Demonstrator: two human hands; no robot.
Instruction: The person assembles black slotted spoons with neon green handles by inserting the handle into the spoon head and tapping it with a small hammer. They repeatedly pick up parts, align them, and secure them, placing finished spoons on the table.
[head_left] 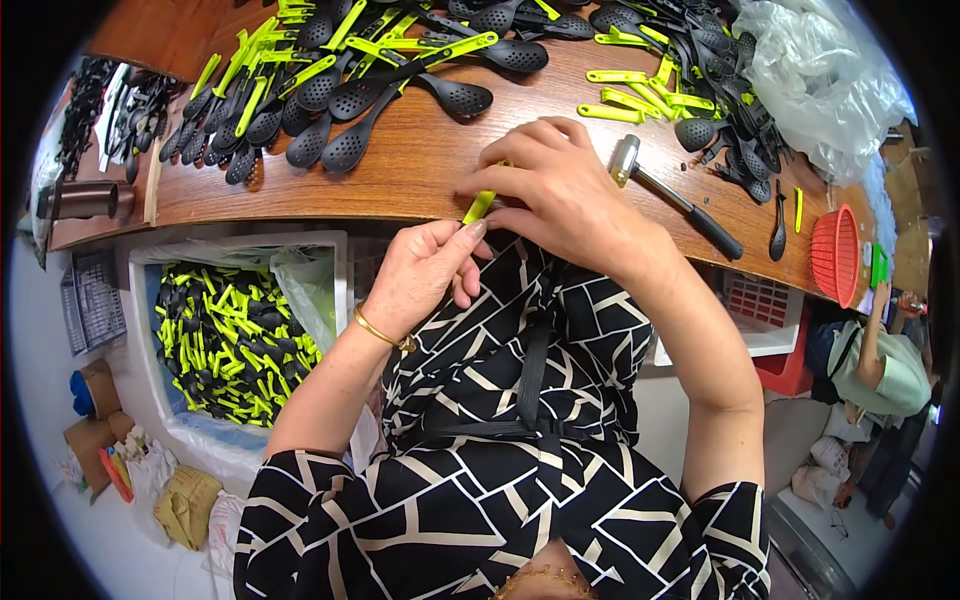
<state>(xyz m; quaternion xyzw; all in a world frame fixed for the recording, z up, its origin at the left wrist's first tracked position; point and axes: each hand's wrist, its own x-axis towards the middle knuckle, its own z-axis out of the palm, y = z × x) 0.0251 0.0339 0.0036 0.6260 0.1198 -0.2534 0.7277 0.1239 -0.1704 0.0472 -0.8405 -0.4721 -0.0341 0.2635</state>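
Left of the hammer (704, 222), by the near edge of the wooden table (400, 190), a small yellow-green piece (481, 207) was up between the person's two hands, and from where I stood what mattered was how it lay between them. Its showing part ran on a slant, from the left thumb away from the body and over toward the hammer's head, so its long axis cut across the line of the hammer's handle rather than following it. The left hand (420, 270), the farther of the two from the hammer, had the near end: thumb and forefinger looked pinched tight on it, the remaining fingers loosely curled. The right hand (565, 185), between that pinch and the hammer, arched over the far end, fingers bent and thumb below, with only a narrow gap showing; whether those fingertips gripped the piece or merely covered it I couldn't tell, since the hand itself hid that end. Neither hand touched the hammer. Beyond it and to its left lay a heap of perforated black spoons (347, 97); just beyond its head were some loose green handles (628, 100), and well to its left, below the tabletop, stood a white bin (340, 280) full of small green and black parts (235, 345).
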